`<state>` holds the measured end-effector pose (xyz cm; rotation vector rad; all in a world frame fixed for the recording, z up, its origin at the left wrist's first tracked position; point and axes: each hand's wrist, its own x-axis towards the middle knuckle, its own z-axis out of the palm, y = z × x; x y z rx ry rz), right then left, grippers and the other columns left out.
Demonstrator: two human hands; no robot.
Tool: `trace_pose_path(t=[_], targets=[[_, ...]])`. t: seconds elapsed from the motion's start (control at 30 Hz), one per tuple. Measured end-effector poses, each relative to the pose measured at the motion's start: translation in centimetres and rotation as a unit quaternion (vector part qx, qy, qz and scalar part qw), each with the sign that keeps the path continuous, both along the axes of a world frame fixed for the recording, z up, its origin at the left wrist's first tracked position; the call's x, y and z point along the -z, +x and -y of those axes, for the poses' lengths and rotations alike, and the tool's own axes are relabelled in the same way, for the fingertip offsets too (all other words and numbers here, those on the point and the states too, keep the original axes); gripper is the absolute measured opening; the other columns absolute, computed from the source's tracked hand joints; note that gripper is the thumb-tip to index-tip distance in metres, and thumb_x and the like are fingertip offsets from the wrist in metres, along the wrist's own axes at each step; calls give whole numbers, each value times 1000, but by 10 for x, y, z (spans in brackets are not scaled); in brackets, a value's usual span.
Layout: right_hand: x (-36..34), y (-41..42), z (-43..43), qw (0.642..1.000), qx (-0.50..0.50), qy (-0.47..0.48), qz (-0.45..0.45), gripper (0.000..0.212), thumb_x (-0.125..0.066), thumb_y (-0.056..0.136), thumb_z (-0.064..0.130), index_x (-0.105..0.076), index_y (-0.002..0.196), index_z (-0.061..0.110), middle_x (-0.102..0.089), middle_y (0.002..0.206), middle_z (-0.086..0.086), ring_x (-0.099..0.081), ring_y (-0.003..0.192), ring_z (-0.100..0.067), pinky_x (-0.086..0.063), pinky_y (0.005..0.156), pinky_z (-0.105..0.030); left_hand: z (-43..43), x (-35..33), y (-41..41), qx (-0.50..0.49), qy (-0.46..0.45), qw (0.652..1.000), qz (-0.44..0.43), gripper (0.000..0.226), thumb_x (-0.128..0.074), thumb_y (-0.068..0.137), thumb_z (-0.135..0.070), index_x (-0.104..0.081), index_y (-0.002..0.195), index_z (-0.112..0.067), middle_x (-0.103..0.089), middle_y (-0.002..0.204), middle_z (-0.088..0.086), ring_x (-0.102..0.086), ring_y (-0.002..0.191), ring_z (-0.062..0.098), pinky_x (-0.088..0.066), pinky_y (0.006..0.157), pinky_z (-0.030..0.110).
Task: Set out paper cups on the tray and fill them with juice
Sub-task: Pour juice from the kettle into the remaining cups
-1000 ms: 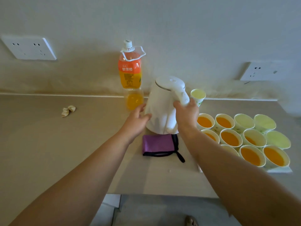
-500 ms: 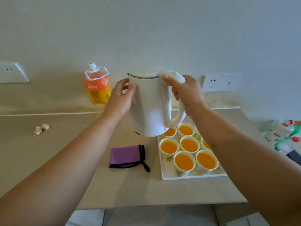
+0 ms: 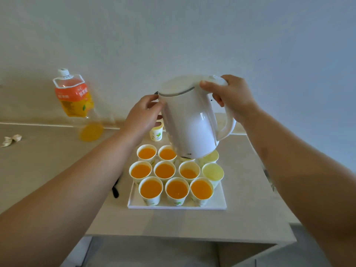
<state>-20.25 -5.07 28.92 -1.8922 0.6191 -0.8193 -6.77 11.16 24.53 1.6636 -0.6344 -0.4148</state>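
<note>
Your right hand (image 3: 232,100) grips the white kettle (image 3: 189,124) by its handle; your left hand (image 3: 141,115) cups its side. Beneath it, paper cups (image 3: 152,200) fill the tray (image 3: 219,200).

It looks like a plain home or office drinks corner. A beige counter (image 3: 48,170) runs along a bare pale wall (image 3: 173,35), with an electric kettle (image 3: 188,122), a juice bottle (image 3: 74,97) far left, and a tray (image 3: 221,201) of paper cups (image 3: 151,189).
</note>
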Motion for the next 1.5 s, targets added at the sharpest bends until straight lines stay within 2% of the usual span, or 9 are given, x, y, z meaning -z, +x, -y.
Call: trace_pose_path(t=[0.17, 0.27, 0.37, 0.47, 0.6, 0.8, 1.0, 1.23, 1.5], targets=[[2, -32, 31, 1000, -12, 2, -26, 40, -79, 71, 34, -45, 63, 14, -43, 49, 5, -37, 44, -10, -31, 42, -14, 22, -3, -19, 24, 58, 998, 25, 27, -55, 94, -31, -57, 117, -17, -64, 110, 0, -67, 91, 16, -58, 79, 34], [-2, -46, 44, 998, -9, -17, -51, 41, -77, 73, 33, -43, 58, 15, -42, 46, 7, -35, 43, -9, -29, 41, -13, 33, -10, -23, 9, 92, 987, 133, 18, -52, 94, -25, -61, 106, -16, -61, 103, 0, -61, 89, 21, -52, 75, 32], [-5, -55, 55, 997, -16, -26, -67, 42, -77, 74, 32, -42, 56, 16, -42, 42, 11, -35, 43, -9, -29, 41, -14, 46, -20, -25, 38, 116, 964, 236, 27, -50, 95, -26, -60, 120, -21, -54, 118, 0, -54, 102, 18, -37, 84, 25], [-6, -59, 64, 996, -30, -29, -80, 40, -77, 75, 30, -44, 57, 16, -42, 42, 10, -36, 45, -11, -31, 48, -19, 59, -27, -28, 120, 131, 949, 259, 36, -45, 99, -27, -52, 134, -24, -46, 134, 0, -43, 125, 14, -29, 95, 19], [-7, -61, 74, 992, -38, -54, -110, 37, -78, 74, 32, -48, 60, 14, -44, 42, 9, -38, 46, -12, -32, 51, -21, 72, -36, -36, 210, 126, 939, 244, 35, -41, 102, -25, -54, 133, -18, -47, 138, -2, -40, 120, 2, -30, 81, 0], [-4, -60, 86, 987, -49, -76, -136, 38, -78, 72, 36, -53, 70, 8, -46, 43, 7, -39, 46, -12, -33, 55, -24, 84, -35, -35, 260, 152, 932, 203, 41, -35, 102, -34, -45, 141, -23, -41, 145, -6, -37, 134, 10, -28, 100, 17], [-1, -56, 92, 979, -56, -96, -172, 39, -78, 73, 35, -50, 62, 11, -46, 42, 9, -39, 44, -10, -34, 55, -23, 95, -18, -29, 258, 162, 936, 176, 42, -37, 101, -40, -46, 140, -26, -39, 149, -5, -35, 137, 13, -27, 115, 35], [7, -51, 98, 967, -60, -120, -218, 42, -77, 73, 38, -47, 56, 15, -45, 41, 9, -40, 44, -10, -35, 55, -23, 97, 4, -26, 271, 147, 944, 116, 44, -38, 99, -45, -48, 138, -27, -47, 142, -7, -45, 128, 14, -34, 112, 38], [12, -45, 95, 956, -62, -141, -251, 43, -78, 73, 38, -46, 54, 16, -44, 38, 9, -39, 41, -6, -34, 58, -28, 94, 23, -23, 278, 121, 951, 62, 45, -29, 101, -47, -49, 137, -29, -47, 139, -5, -49, 122, 14, -42, 94, 21]])
